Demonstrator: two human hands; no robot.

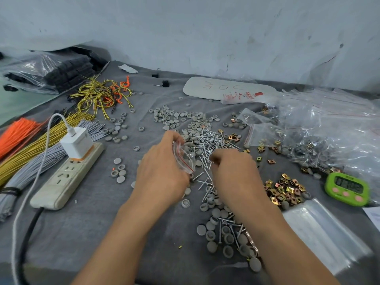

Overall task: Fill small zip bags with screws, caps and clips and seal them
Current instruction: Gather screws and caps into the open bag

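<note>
My left hand (162, 171) grips a small clear zip bag (185, 157) with a red seal line, its mouth facing right; at least one grey cap shows inside. My right hand (234, 171) is curled over the pile of silver screws (209, 140) just right of the bag, fingertips down among the screws; what it pinches is hidden. Grey round caps (174, 118) lie scattered behind the screws and more caps (224, 239) lie between my forearms. Brass clips (284, 189) sit in a heap to the right of my right hand.
A white power strip (67, 177) with a charger (77, 142) lies at the left beside bundles of orange, yellow and grey wires (26, 145). Filled zip bags (320, 145) pile up at the right, a green timer (347, 188) near them, empty bags (324, 231) at the front right.
</note>
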